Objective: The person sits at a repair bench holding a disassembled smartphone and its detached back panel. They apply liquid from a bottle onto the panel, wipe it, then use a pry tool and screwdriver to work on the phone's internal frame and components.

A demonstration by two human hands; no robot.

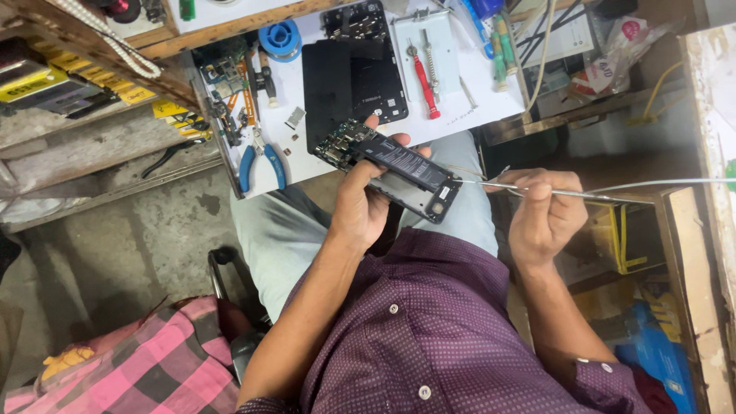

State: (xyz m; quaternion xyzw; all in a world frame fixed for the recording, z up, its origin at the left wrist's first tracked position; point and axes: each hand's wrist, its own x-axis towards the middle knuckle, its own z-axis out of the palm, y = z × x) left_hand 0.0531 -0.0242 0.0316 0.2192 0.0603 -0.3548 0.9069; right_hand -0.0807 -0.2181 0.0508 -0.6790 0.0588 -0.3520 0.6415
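My left hand grips an opened phone with its back off, showing a black battery and a green circuit board. It is held tilted above my lap, just below the white bench top. My right hand pinches thin metal tweezers, whose tip points left and touches the phone's lower right edge. A thin grey wire runs right from that hand.
On the bench lie black phone panels, a red screwdriver, blue-handled pliers, a blue solder spool and small loose parts. A pink checked cloth is lower left. A wooden ledge stands at right.
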